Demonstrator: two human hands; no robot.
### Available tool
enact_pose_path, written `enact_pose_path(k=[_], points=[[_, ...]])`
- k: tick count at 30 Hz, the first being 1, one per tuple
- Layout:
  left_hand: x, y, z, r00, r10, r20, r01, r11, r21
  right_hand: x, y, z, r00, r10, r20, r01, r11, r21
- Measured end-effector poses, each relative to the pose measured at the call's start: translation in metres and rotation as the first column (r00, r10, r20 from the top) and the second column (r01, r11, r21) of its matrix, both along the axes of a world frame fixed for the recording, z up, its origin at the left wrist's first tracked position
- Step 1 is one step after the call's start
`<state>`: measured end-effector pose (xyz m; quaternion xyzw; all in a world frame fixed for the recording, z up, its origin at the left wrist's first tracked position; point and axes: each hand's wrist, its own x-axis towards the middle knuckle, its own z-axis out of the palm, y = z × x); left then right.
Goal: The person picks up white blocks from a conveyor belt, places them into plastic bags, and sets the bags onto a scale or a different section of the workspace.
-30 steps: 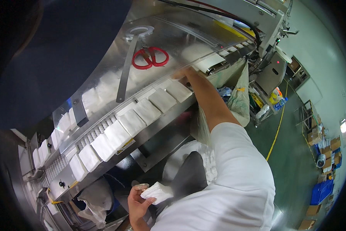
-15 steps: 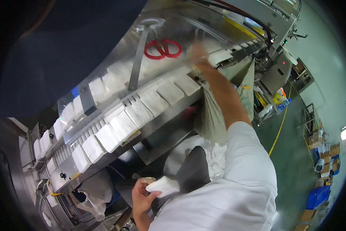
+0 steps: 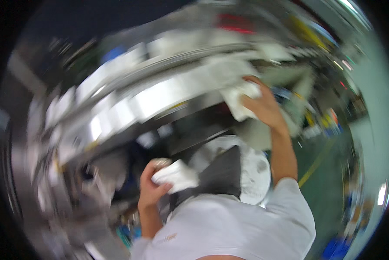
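My left hand (image 3: pixel 150 186) is closed round a folded white wipe pack (image 3: pixel 177 175), a soft bare block of sheets, low in front of my body. Farther right, my right hand (image 3: pixel 264 104) grips another white wipe pack (image 3: pixel 240 102) at the near edge of the conveyor (image 3: pixel 194 89). This one hangs down a little from my fingers, and its sheets look loose. A row of similar white packs (image 3: pixel 153 99) lies along the belt to the left of my right hand. Motion blur hides their edges.
Red-handled scissors (image 3: pixel 235 24) lie blurred on the machine top beyond the belt. A pale cloth bag (image 3: pixel 296 84) hangs by the conveyor near my right hand. Below stands a round white surface (image 3: pixel 255 173). Green floor (image 3: pixel 309 199) with a yellow line runs along the right.
My right hand has come back from over the machine and now holds a white wipe pack. My left hand keeps its pack, slightly higher in view. The whole view has turned and blurred.
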<state>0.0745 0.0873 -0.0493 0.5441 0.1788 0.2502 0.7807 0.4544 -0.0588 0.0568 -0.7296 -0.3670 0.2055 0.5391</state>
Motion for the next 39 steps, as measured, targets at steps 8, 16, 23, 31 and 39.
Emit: enact_pose_path(k=[8,16,23,31,39], points=[[-0.171,-0.042,0.050,0.955,0.295,0.035,-0.296,0.941,0.166,-0.269,0.162,-0.014,0.450,0.861,-0.235,-0.867,0.485,0.115],[-0.229,-0.075,0.049,0.459,0.877,0.144,-0.862,0.399,0.313,-0.662,0.246,-0.153,-0.046,0.755,0.654,-0.992,0.043,-0.119],[-0.214,-0.018,0.054,0.815,0.571,0.097,-0.543,0.695,0.471,-0.491,0.282,-0.117,0.279,0.440,0.853,-0.927,0.354,0.121],[-0.147,-0.008,0.042,0.924,0.382,0.017,-0.379,0.906,0.189,-0.234,0.277,-0.100,0.137,0.235,0.962,-0.133,0.967,-0.217],[-0.129,-0.018,0.050,0.929,0.367,-0.042,-0.353,0.915,0.198,-0.234,0.303,-0.124,0.052,0.171,0.984,-0.114,0.980,-0.165]])
